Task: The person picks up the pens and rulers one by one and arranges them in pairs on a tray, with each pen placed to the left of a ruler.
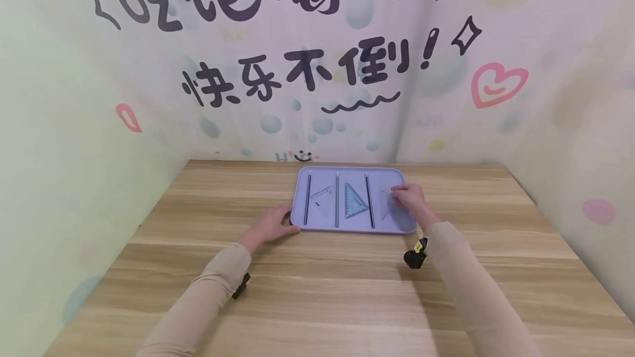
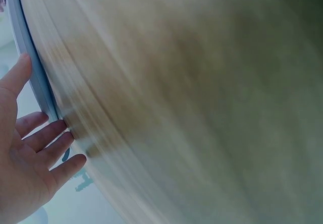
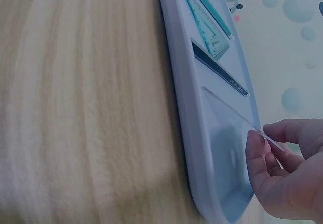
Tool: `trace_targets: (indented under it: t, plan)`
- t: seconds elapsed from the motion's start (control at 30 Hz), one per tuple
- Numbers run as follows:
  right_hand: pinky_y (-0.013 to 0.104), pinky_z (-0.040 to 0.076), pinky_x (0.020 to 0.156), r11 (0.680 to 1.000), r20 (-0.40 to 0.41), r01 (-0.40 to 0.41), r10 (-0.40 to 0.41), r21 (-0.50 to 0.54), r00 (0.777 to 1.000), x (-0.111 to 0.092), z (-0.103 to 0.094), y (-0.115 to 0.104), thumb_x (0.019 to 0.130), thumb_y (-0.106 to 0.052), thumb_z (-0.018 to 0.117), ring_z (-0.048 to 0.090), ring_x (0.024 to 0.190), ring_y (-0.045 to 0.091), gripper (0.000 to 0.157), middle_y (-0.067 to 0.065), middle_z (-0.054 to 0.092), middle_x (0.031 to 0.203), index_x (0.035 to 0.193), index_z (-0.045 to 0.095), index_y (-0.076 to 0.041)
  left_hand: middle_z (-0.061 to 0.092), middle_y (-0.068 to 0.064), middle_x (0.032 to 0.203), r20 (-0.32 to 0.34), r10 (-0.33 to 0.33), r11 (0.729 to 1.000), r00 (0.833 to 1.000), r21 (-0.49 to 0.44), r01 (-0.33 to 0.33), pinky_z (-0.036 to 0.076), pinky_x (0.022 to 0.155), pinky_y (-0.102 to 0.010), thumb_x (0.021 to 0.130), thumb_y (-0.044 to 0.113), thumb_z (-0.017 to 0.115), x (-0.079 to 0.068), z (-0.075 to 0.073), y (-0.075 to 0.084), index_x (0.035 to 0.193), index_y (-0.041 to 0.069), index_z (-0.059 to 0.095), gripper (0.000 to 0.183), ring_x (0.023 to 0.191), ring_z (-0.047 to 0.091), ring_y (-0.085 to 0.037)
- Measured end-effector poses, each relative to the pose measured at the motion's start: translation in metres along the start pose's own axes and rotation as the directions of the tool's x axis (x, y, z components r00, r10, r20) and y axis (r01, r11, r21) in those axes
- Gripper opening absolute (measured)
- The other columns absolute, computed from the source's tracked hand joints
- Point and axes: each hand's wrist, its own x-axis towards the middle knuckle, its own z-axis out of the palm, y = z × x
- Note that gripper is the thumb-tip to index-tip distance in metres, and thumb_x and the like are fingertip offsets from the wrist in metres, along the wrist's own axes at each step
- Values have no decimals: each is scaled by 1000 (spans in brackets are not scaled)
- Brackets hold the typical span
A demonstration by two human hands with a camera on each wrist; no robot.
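Note:
A pale purple tray lies at the back of the table. My right hand pinches a clear set square by its upper edge between thumb and fingers, over the tray's right end; in the right wrist view the clear plate looks tilted. Against the tray's left side rests my left hand, its fingers spread and fairly straight, thumb along the rim. A blue set square, another clear triangle, a dark pencil, a grey-blue pencil and a second dark pencil alternate across the tray.
The wood-grain table stretches in front of the tray. Behind it hangs a white printed backdrop with dark lettering, close to the tray's far rim. A black wrist-camera mount sits under the right wrist.

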Motion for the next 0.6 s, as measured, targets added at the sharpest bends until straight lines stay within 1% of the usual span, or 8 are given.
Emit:
trace_targets:
  t: [0.17, 0.27, 0.33, 0.47, 0.57, 0.6]
  plan:
    - [23, 54, 66, 999, -3, 16, -16, -44, 1000, -2, 2, -2, 85, 0, 52, 55, 70, 10, 33, 15, 58, 95, 115, 54, 13, 49, -13, 131, -1, 0, 1000, 1000, 0, 0, 34, 104, -40, 80, 40, 66, 0, 0, 0, 132, 5, 45, 65, 122, 44, -28]
    - [23, 55, 64, 994, -8, 46, -47, -96, 999, -3, 1, -1, 84, 0, 52, 56, 70, 11, 32, 19, 58, 100, 113, 56, 12, 49, -14, 131, -4, 3, 1000, 1000, 2, -3, 34, 104, -41, 80, 40, 66, 0, 1, -1, 132, 5, 45, 66, 122, 44, -28]
    - [23, 54, 61, 982, -13, 96, -100, -163, 995, -3, 1, 0, 83, -1, 52, 56, 66, 11, 31, 23, 59, 101, 111, 56, 13, 49, -13, 131, -4, 2, 1000, 1000, 6, -2, 34, 104, -40, 80, 40, 66, 0, 2, -1, 132, 5, 45, 66, 122, 44, -28]
    - [23, 52, 55, 934, -16, 190, -204, -302, 979, -5, 0, 0, 81, -1, 52, 57, 57, 12, 30, 28, 59, 101, 106, 57, 14, 49, -13, 131, -10, -1, 1000, 1000, 0, 1, 34, 104, -40, 80, 39, 66, 0, 1, -1, 132, 5, 45, 65, 122, 44, -28]
    - [24, 51, 56, 905, -15, 223, -245, -362, 969, -8, -1, -2, 80, -1, 53, 58, 58, 15, 30, 29, 59, 99, 106, 56, 14, 50, -14, 130, -11, -4, 1000, 1000, -12, 4, 34, 104, -40, 80, 38, 67, -1, 0, 0, 131, 4, 46, 65, 122, 44, -28]
    - [25, 52, 57, 901, -15, 229, -252, -370, 968, -9, -1, -2, 80, 0, 53, 59, 59, 18, 30, 30, 59, 99, 106, 56, 15, 50, -14, 130, -11, -3, 1000, 1000, -15, 3, 34, 104, -40, 80, 38, 67, -2, 0, 0, 131, 4, 46, 65, 122, 44, -28]
